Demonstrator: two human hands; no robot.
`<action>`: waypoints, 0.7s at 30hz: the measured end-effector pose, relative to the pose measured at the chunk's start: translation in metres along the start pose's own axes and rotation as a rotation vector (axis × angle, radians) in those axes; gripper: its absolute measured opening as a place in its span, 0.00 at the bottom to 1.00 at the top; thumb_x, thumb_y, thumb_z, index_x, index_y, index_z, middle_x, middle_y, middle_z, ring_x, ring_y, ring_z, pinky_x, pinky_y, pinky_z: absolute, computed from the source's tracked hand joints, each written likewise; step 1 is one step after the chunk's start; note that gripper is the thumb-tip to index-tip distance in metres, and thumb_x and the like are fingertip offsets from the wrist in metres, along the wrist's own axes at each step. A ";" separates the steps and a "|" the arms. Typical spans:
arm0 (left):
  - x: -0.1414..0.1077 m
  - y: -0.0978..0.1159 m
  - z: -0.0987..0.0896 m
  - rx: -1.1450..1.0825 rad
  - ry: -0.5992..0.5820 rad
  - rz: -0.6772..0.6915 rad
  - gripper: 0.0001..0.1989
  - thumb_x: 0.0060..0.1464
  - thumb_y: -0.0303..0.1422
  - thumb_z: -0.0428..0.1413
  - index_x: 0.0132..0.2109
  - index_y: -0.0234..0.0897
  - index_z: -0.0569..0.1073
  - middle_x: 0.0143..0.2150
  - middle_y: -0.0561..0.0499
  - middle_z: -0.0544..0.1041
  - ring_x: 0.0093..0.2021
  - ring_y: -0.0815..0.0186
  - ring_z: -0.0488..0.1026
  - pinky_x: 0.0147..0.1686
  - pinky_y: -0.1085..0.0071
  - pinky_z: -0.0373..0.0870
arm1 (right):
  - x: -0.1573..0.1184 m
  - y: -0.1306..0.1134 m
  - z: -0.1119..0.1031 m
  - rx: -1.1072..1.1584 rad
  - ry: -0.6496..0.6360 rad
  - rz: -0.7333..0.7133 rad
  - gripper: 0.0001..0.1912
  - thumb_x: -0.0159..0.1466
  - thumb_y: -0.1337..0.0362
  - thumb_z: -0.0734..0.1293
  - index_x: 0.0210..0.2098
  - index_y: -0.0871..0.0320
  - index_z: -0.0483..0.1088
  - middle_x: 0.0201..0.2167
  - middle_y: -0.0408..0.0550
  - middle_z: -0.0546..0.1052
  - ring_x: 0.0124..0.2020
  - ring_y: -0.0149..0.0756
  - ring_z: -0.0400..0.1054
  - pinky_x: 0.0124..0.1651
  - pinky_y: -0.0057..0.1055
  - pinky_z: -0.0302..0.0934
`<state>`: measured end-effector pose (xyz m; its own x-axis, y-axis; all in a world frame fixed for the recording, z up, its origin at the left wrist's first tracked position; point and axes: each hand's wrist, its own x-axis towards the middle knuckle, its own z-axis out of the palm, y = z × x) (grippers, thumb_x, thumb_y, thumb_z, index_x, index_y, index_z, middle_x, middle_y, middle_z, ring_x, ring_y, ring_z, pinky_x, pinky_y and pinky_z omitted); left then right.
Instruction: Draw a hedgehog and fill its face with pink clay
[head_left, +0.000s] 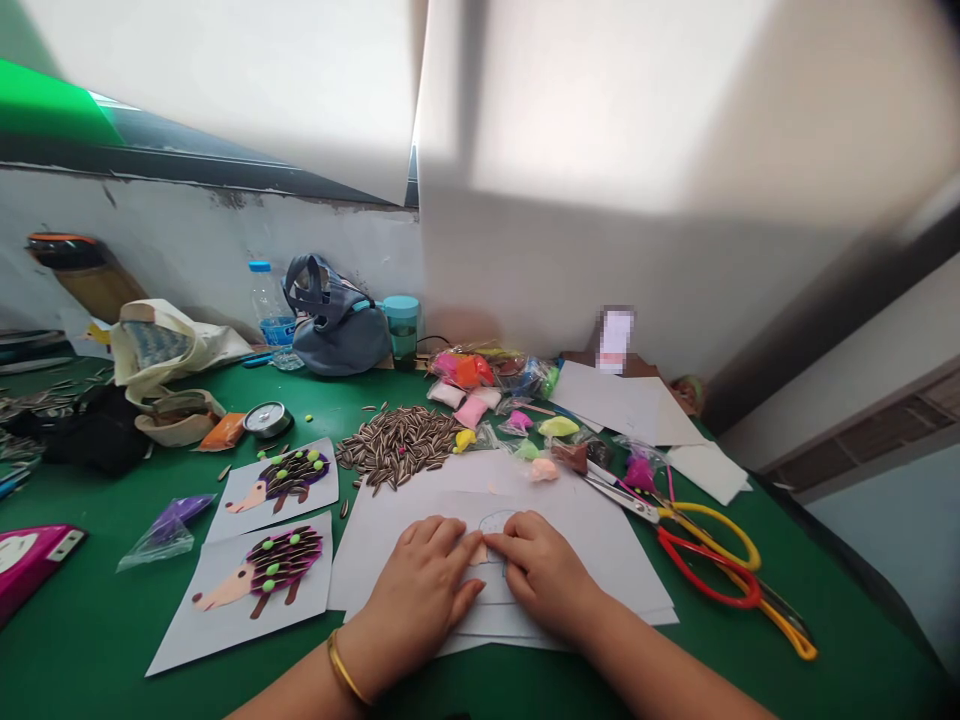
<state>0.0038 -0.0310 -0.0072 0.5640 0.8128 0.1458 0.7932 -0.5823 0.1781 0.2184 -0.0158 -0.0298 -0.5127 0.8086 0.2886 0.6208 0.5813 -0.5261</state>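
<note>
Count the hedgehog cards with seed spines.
2: the far hedgehog card, left of the seed pile; the near hedgehog card, left of the left hand.

Under the fingers (442, 538), stacked white paper (607, 575) lies on the green desk (97, 650); a heap of striped seeds (397, 442) lies beyond them, two hedgehog cards (264, 575) and a purple packet (176, 520) to their left, red-and-yellow-handled scissors (636, 503) to their right.
</note>
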 end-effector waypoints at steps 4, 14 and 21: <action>0.001 0.000 -0.002 -0.009 -0.015 0.005 0.22 0.60 0.40 0.56 0.59 0.43 0.67 0.54 0.45 0.71 0.53 0.51 0.66 0.53 0.52 0.65 | 0.000 0.001 0.002 -0.013 0.007 0.007 0.25 0.56 0.79 0.62 0.50 0.56 0.74 0.37 0.49 0.71 0.39 0.40 0.63 0.44 0.37 0.62; 0.002 0.002 -0.001 -0.010 0.006 -0.004 0.25 0.60 0.41 0.56 0.63 0.43 0.65 0.53 0.45 0.71 0.52 0.51 0.66 0.53 0.51 0.64 | 0.003 0.001 -0.005 0.118 0.048 0.054 0.27 0.58 0.79 0.59 0.53 0.54 0.73 0.36 0.49 0.70 0.40 0.40 0.65 0.45 0.38 0.64; 0.003 0.002 -0.002 -0.012 0.011 -0.012 0.25 0.59 0.42 0.57 0.62 0.44 0.66 0.52 0.45 0.72 0.51 0.51 0.67 0.52 0.51 0.65 | 0.002 0.002 -0.003 0.102 0.046 0.042 0.26 0.57 0.79 0.60 0.51 0.55 0.73 0.37 0.49 0.71 0.40 0.39 0.65 0.45 0.37 0.64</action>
<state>0.0068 -0.0300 -0.0044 0.5517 0.8196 0.1546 0.7971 -0.5727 0.1916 0.2204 -0.0125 -0.0273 -0.4582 0.8368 0.2995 0.5764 0.5363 -0.6166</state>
